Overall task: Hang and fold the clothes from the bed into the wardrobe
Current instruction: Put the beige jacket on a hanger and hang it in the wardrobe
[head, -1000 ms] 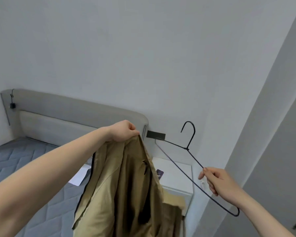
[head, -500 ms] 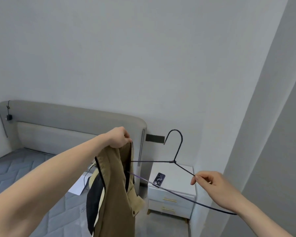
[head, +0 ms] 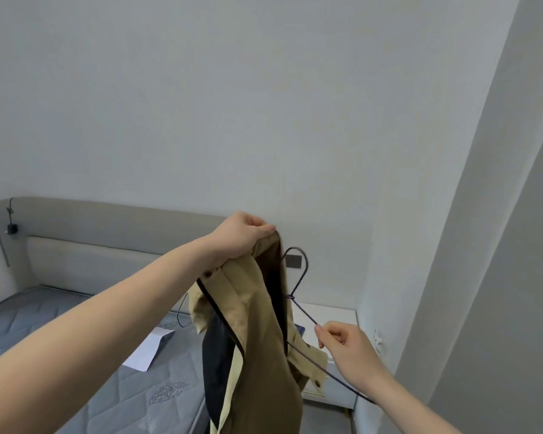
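Biggest thing in the shot is the bed [head: 76, 355], grey quilted mattress with a padded light-grey headboard [head: 107, 245] against the wall. A white sheet of paper [head: 148, 349] lies on the mattress, and a white nightstand [head: 333, 314] sits just beside the bed in the corner.

Out in front of all that hangs the tan jacket [head: 257, 339], dark lining showing on the inside, dangling off the bed from one point. The left arm stretches forward and up across the frame, and the left hand [head: 242, 236] has its fingers curled tight round the top edge of the jacket, near the collar, holding it up high.

The thin dark wire hanger [head: 298, 277] is right next to the jacket's opening, hook pointing up, one of its arms running behind or into the fabric, can't really tell which. The right arm comes in from the bottom right, and the right hand [head: 345, 346] is lower down, pinching the hanger's sloping wire between thumb and fingers, the rest of the fingers loosely curled.
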